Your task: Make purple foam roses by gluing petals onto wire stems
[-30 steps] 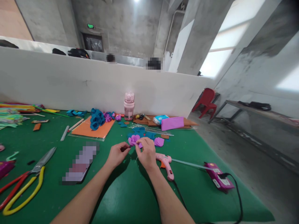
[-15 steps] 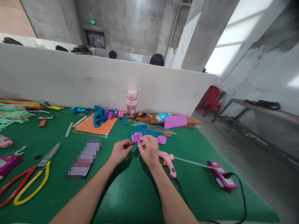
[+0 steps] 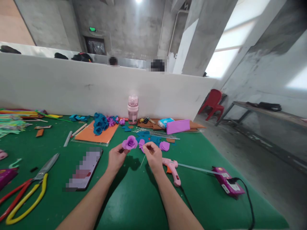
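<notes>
A purple flower (image 3: 129,142) with layered petals, its bloom turned toward me, is pinched from below by my left hand (image 3: 116,157). My right hand (image 3: 153,156) is closed in a pinch, its fingertips beside some purple petals (image 3: 141,144); whether it grips a petal is unclear. Below those fingers runs a thin pale strand (image 3: 142,161), and I cannot tell if it is held or lying on the table. More purple petals (image 3: 164,146) and dark teal pieces (image 3: 144,134) lie just beyond. To the right rests a pink glue gun (image 3: 173,171) with a long glue stick in its back.
Red-and-yellow-handled scissors (image 3: 38,183) and a phone (image 3: 83,171) lie to the left on the green table (image 3: 134,204). Teal flowers (image 3: 100,124) rest on an orange sheet (image 3: 81,136). A pink bottle (image 3: 133,110) stands by the white partition. At right is a purple box (image 3: 227,181) with a black cable.
My left hand has drawn the purple flower left and turned its bloom up toward me. My right hand has come away from the flower. The view has shifted slightly.
</notes>
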A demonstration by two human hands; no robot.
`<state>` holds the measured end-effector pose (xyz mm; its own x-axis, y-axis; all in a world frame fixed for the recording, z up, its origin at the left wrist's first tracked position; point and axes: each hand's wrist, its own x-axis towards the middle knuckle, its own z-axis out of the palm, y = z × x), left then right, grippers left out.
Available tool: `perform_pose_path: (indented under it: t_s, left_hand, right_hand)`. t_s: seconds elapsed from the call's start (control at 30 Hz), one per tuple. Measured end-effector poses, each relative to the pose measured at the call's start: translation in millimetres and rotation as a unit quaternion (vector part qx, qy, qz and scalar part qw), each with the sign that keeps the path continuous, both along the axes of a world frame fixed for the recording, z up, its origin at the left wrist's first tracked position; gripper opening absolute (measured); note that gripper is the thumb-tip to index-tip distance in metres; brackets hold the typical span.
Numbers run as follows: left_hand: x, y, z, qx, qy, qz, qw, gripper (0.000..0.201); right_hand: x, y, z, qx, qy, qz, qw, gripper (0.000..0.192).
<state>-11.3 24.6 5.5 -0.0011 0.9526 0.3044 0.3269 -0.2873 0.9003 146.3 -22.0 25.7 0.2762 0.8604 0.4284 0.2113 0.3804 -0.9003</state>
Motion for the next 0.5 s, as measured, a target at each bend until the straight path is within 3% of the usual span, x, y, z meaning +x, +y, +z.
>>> perform_pose_path:
  t_s: [0.1,0.23,0.33,0.5]
  left_hand:
    - [-0.4,-0.1,-0.5,0.016,-0.012,0.014,1.000,0.031]
    - [-0.4,-0.6,-1.8,0.044,-0.010,0.012,0.999,0.021]
    - [-0.3,-1.6,-2.2,0.059,-0.002,-0.003,0.998,0.018]
    - [0.4,-3.4,-1.8,0.073,0.015,-0.028,0.997,0.018]
  right_hand:
    - [-4.6,5.4,-4.1,-0.090,0.136,0.081,0.983,0.025]
    - [-13.5,5.4,-6.0,-0.144,0.236,0.131,0.952,0.029]
    - [-17.8,3.4,-7.2,-0.144,0.250,0.140,0.947,0.029]
    - [-19.3,3.2,-7.5,-0.107,0.200,0.117,0.967,0.028]
